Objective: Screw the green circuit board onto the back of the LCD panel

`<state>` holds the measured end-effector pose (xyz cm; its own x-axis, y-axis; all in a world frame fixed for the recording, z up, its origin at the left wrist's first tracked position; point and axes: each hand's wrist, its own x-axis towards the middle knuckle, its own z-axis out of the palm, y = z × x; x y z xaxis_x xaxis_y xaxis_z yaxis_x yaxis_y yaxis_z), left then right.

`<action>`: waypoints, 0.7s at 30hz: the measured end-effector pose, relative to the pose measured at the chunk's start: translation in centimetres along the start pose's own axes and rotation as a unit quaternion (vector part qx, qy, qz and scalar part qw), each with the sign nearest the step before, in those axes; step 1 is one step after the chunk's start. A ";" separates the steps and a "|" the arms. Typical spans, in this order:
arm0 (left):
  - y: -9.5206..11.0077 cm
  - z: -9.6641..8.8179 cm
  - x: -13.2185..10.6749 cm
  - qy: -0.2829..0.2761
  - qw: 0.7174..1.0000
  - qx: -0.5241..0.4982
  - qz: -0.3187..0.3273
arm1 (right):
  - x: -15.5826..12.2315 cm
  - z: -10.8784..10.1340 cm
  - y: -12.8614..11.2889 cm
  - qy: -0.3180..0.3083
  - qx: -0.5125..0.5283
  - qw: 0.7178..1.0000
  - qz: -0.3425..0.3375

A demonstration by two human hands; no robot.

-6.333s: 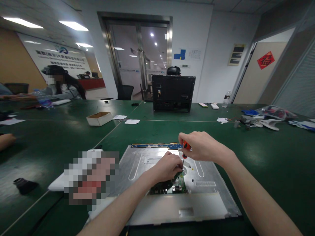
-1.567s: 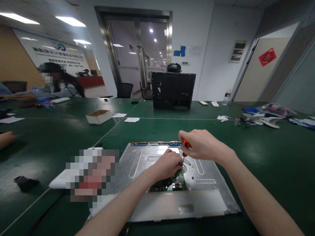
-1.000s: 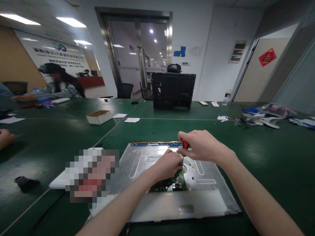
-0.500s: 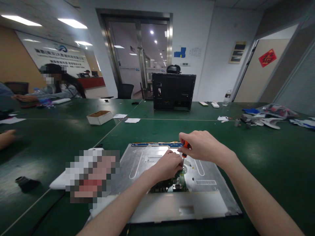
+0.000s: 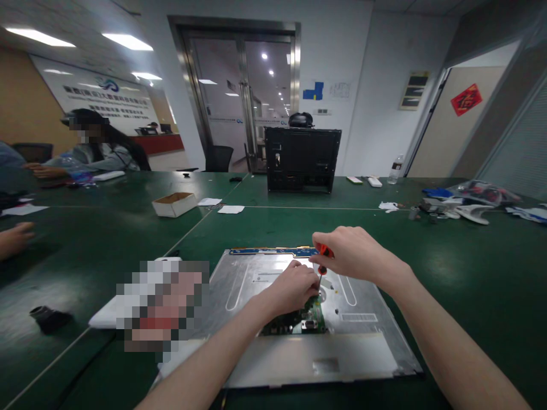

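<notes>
My right hand point(image 5: 354, 250) is closed around the red-and-black handle of a screwdriver point(image 5: 323, 259). Its shaft points down, nearly upright, at the upper edge of a green circuit board point(image 5: 315, 319). The board lies on the silver metal back of a display panel point(image 5: 273, 361), which rests flat on the table. My left hand point(image 5: 294, 287) is closed over the board, fingertips curled beside the screwdriver's tip. Those fingers hide the tip and part of the board; what they pinch, if anything, cannot be seen. A narrow blue circuit strip point(image 5: 269, 251) runs along the panel's far edge.
A black monitor housing point(image 5: 303, 159) stands at the back. Left of the panel are a white object point(image 5: 102, 313) under a blurred patch and a small black item point(image 5: 49, 319). Farther off are an open box point(image 5: 174, 205), papers, a bottle point(image 5: 395, 169) and a co-worker's hand point(image 5: 17, 239).
The screwdriver's handle has turned a little in my right hand. My left hand keeps its place on the board. The whole view has shifted slightly.
</notes>
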<state>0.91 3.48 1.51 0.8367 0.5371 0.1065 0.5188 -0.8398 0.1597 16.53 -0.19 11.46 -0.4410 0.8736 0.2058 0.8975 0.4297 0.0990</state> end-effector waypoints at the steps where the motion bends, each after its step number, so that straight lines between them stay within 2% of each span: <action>1: 0.0 0.0 0.0 -0.003 1.000 0.002 -0.002 | 0.0 0.0 0.0 0.001 0.005 1.000 -0.004; 6: -0.2 0.4 -0.1 0.005 1.000 -0.015 0.002 | -0.3 -0.1 0.1 -0.007 0.053 0.998 -0.026; 13: -0.6 0.7 -0.2 0.008 1.000 -0.023 0.008 | -0.1 0.1 0.1 -0.009 0.007 1.000 0.003; 18: -0.7 0.8 -0.1 0.010 0.999 -0.030 0.008 | -0.4 0.0 0.0 -0.001 0.029 0.999 -0.025; 21: -0.5 0.6 -0.1 0.003 1.000 -0.024 0.004 | -0.4 0.1 0.1 0.003 0.022 1.000 -0.019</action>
<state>0.67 3.83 0.80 0.8397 0.5310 0.1135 0.5032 -0.8395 0.2050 16.74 -0.47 11.34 -0.4749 0.8550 0.2084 0.8790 0.4724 0.0648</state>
